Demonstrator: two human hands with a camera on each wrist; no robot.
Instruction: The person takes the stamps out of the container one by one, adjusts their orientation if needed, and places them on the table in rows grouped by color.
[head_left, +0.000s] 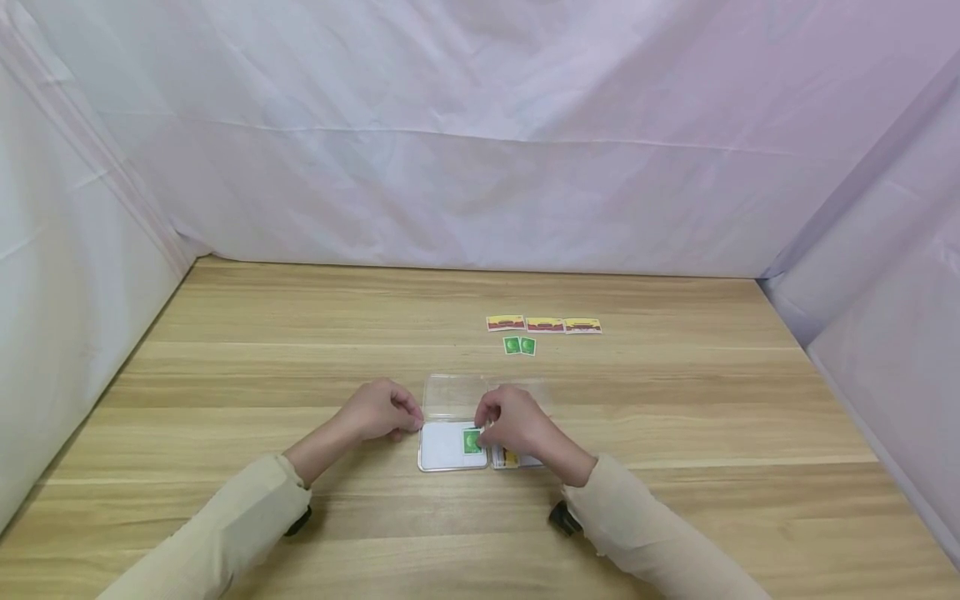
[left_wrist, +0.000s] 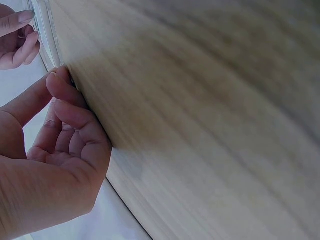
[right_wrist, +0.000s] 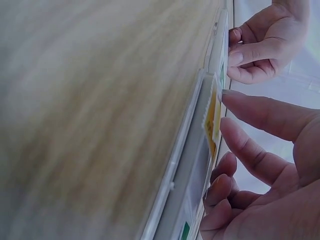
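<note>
A clear plastic case [head_left: 450,454] lies open on the wooden table, its lid [head_left: 450,393] folded back. My left hand [head_left: 408,421] pinches the case's left edge with thumb and forefinger; the left wrist view shows those fingertips [left_wrist: 60,80] meeting at the rim. My right hand [head_left: 483,432] curls over the case's middle and holds a green card [head_left: 471,442] by its edge. Yellow and red cards [head_left: 508,457] lie under that hand. In the right wrist view my right hand [right_wrist: 225,110] has its fingertips on a raised card edge [right_wrist: 211,117].
Farther back lie a row of three red and yellow cards [head_left: 543,325] and two small green cards [head_left: 520,346]. White cloth walls [head_left: 480,167] close in the table at the back and both sides.
</note>
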